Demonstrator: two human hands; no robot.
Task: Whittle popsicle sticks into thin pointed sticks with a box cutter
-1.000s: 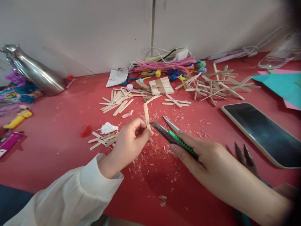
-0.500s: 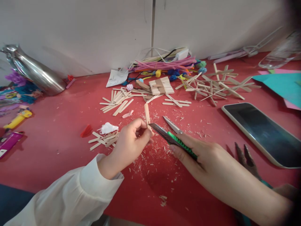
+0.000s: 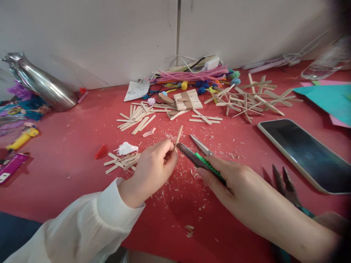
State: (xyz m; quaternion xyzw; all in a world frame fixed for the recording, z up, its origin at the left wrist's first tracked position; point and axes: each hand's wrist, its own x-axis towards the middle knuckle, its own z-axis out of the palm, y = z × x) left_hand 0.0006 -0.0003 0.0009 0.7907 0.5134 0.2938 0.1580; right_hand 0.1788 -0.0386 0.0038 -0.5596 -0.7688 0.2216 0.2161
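Observation:
Between thumb and fingers, my left hand [image 3: 153,168] pinches a wooden craft stick [image 3: 179,135], which points up and leans right with its narrow side toward me. My right hand [image 3: 233,182] is wrapped round a green and black utility knife [image 3: 210,166]. Its blade tip meets the stick, or nearly so, just above my left fingertips. Beyond the knife, a scissors blade [image 3: 200,144] lies on the red table, its other end hidden by my right hand. Wood shavings [image 3: 178,182] are scattered under both hands.
Loose craft sticks [image 3: 137,117] and a bundled stack [image 3: 189,100] lie behind my hands. Pliers [image 3: 285,186] rest beside my right forearm, near a phone [image 3: 304,153]. A metal jug [image 3: 44,84] stands back left. Pink pipe cleaners [image 3: 192,75] lie along the wall.
The craft stick has turned from its broad side toward its narrow edge and now leans right. My left hand has shifted slightly; the knife stays almost in place.

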